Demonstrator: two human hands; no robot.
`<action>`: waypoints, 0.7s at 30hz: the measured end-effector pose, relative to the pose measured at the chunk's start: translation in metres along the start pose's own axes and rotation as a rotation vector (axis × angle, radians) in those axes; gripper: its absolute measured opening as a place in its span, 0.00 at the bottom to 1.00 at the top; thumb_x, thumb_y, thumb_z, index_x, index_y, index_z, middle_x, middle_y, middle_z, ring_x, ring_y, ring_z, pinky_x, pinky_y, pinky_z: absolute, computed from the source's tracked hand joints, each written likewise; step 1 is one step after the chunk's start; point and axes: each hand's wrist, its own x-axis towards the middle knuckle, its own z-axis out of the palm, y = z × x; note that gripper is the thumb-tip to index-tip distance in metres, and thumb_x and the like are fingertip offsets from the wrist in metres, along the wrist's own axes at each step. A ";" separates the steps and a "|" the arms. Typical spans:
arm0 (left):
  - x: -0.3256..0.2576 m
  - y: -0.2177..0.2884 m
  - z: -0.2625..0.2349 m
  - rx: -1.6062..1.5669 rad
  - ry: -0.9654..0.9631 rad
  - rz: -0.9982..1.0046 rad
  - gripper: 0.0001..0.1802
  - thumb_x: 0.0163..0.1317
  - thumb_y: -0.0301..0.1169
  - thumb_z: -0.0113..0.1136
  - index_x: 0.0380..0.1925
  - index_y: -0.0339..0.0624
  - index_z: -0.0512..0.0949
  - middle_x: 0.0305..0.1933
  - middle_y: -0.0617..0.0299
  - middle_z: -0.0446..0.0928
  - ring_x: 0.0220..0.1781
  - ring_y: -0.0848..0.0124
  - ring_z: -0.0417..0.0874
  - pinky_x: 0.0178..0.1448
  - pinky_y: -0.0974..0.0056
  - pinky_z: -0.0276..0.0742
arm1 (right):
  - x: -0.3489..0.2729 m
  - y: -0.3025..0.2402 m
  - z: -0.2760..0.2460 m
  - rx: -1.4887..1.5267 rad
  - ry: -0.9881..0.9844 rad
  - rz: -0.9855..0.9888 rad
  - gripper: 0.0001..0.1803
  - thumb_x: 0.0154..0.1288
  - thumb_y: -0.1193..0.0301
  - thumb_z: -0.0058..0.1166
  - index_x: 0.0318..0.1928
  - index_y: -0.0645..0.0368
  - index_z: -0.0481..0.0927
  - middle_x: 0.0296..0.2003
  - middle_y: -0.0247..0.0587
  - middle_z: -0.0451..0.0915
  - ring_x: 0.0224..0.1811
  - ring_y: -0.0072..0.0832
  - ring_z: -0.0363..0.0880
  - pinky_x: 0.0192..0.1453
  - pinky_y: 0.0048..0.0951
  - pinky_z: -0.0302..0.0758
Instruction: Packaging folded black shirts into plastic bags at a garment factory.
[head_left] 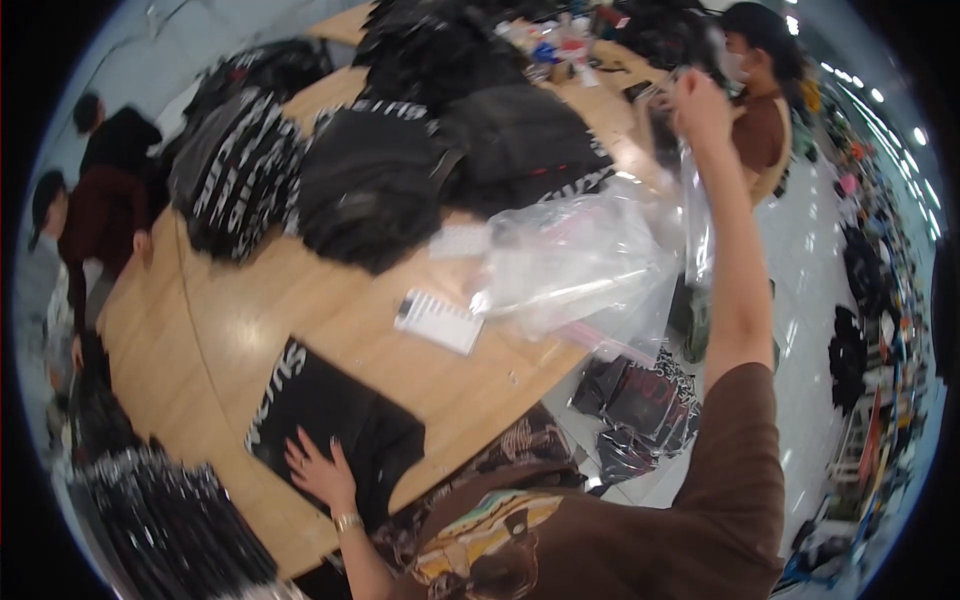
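The raised right hand (700, 108) is motion-blurred, so its grip on the clear bag (697, 215) cannot be made out finger by finger. The left hand (320, 468) covers part of the black shirt (335, 420), whose white print is partly folded under. The bag pile (580, 265) blurs the worktop (250, 310) behind it. The small items (560, 50) at the far end are too small to tell. Garments (170, 520) at lower left run off the edge.

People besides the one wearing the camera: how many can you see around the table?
3. Two stand at the table's left edge, one in black and one in dark red; a third in brown stands at the far right. Others may be hidden.
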 end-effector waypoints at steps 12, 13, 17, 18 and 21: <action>-0.027 -0.014 -0.011 -0.561 0.208 0.125 0.21 0.53 0.33 0.58 0.49 0.45 0.71 0.56 0.50 0.65 0.66 0.49 0.54 0.67 0.46 0.49 | -0.198 -0.313 0.014 0.732 -0.523 -1.151 0.04 0.50 0.75 0.50 0.25 0.64 0.72 0.35 0.48 0.75 0.34 0.46 0.74 0.38 0.39 0.72; -0.035 -0.017 -0.015 -0.617 0.225 0.125 0.19 0.53 0.30 0.59 0.47 0.44 0.73 0.55 0.50 0.67 0.66 0.49 0.55 0.66 0.47 0.51 | -0.228 -0.330 0.015 0.775 -0.611 -1.144 0.04 0.50 0.76 0.51 0.25 0.64 0.71 0.33 0.47 0.75 0.34 0.46 0.74 0.37 0.40 0.71; -0.048 -0.019 -0.035 -0.871 0.154 0.020 0.16 0.53 0.29 0.60 0.44 0.43 0.75 0.54 0.52 0.69 0.64 0.51 0.61 0.63 0.54 0.60 | -0.300 -0.401 -0.026 1.325 -0.953 -0.986 0.06 0.55 0.73 0.52 0.29 0.64 0.73 0.40 0.46 0.78 0.43 0.39 0.77 0.48 0.31 0.71; -0.047 -0.024 -0.030 -0.866 0.167 0.004 0.16 0.53 0.29 0.60 0.44 0.43 0.75 0.54 0.52 0.69 0.64 0.51 0.61 0.63 0.54 0.60 | -0.303 -0.419 -0.044 1.498 -0.970 -0.960 0.08 0.55 0.72 0.52 0.34 0.65 0.76 0.34 0.46 0.79 0.40 0.39 0.78 0.46 0.33 0.72; -0.031 -0.030 -0.024 -1.382 0.029 -0.158 0.25 0.61 0.41 0.54 0.57 0.49 0.65 0.59 0.52 0.65 0.63 0.58 0.62 0.62 0.57 0.60 | -0.287 -0.462 -0.084 2.128 -1.203 -0.531 0.07 0.62 0.72 0.45 0.30 0.64 0.71 0.46 0.52 0.75 0.51 0.45 0.73 0.60 0.40 0.67</action>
